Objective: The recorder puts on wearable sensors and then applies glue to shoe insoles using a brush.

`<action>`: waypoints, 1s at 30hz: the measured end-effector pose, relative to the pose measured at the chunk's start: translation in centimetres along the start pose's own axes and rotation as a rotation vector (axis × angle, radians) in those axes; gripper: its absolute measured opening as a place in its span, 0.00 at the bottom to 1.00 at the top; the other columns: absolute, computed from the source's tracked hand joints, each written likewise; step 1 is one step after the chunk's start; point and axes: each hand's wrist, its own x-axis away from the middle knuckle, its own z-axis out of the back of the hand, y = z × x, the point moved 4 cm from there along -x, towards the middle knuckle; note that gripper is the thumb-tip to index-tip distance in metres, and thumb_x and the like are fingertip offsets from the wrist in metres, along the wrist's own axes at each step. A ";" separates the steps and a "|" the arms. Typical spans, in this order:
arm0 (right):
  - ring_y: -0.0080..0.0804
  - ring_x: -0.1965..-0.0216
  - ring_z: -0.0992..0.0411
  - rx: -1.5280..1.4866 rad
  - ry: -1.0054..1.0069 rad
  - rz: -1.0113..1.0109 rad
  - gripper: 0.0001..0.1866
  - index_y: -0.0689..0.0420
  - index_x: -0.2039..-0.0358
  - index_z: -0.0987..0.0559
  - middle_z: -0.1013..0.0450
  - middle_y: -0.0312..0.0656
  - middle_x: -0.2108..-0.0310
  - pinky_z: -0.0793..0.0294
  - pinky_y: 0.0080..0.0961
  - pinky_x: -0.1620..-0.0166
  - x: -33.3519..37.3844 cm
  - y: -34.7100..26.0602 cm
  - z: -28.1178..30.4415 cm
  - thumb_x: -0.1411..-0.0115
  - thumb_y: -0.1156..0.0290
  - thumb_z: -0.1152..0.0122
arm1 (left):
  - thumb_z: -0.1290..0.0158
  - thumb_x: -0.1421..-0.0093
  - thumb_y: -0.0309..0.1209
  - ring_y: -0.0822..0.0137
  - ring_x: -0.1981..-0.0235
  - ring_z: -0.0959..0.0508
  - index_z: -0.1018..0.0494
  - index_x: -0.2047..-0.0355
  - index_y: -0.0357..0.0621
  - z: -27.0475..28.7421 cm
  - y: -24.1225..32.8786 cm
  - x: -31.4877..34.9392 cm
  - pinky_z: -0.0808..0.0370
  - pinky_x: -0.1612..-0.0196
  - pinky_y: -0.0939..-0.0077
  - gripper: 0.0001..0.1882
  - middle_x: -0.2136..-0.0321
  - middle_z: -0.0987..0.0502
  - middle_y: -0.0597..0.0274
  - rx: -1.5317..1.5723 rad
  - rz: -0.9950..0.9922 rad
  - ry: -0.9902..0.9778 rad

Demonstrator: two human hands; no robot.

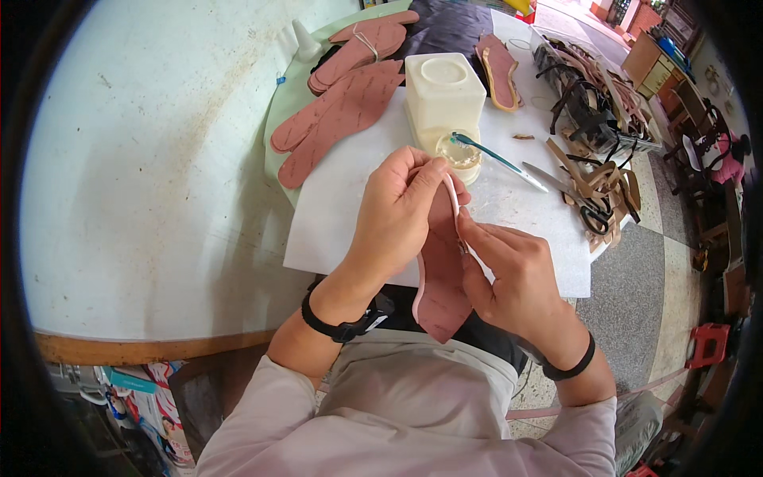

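Note:
Between my hands, above the table's near edge, is a dusty-pink shoe insole (443,282) with a pale strip (451,193) along its edge. My left hand (403,203) grips the insole's far end, thumb on top. My right hand (509,266) pinches its right edge lower down; the fingertips partly hide that spot. Just beyond my left hand stands a cream plastic glue container (445,91) with a round opening at its base. A teal and white toothbrush (499,161) rests with its head over that opening.
Stacked pink insoles (338,131) lie at the far left, some tied in a bundle (362,57). An edged insole (499,71) lies behind the container. Scissors (568,187) and loose straps (608,187) are at the right, near a bin of straps (596,95). A white wall (151,175) borders the left.

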 end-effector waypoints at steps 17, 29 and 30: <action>0.35 0.64 0.14 -0.401 0.097 -0.324 0.08 0.65 0.60 0.12 0.15 0.53 0.65 0.17 0.27 0.59 -0.6 2.4 -0.3 0.41 0.81 0.31 | 0.53 0.23 0.28 0.69 0.64 0.16 0.29 0.62 0.36 -0.6 0.8 0.4 0.17 0.51 0.70 0.10 0.67 0.19 0.56 -0.144 -0.121 -0.025; 0.21 0.68 0.18 -0.454 0.099 -0.442 0.07 0.66 0.63 0.13 0.14 0.46 0.70 0.19 0.24 0.61 -0.6 3.2 -0.6 0.41 0.80 0.31 | 0.48 0.26 0.24 0.69 0.62 0.16 0.31 0.55 0.35 -0.7 0.5 0.2 0.16 0.47 0.67 0.06 0.64 0.19 0.56 -0.070 -0.122 -0.128; 0.21 0.68 0.18 -0.449 0.100 -0.440 0.07 0.66 0.63 0.12 0.14 0.46 0.70 0.19 0.23 0.62 -0.5 3.3 -0.6 0.42 0.79 0.31 | 0.48 0.26 0.24 0.69 0.62 0.16 0.31 0.55 0.35 -0.9 0.6 0.3 0.16 0.47 0.67 0.06 0.64 0.19 0.56 -0.070 -0.121 -0.131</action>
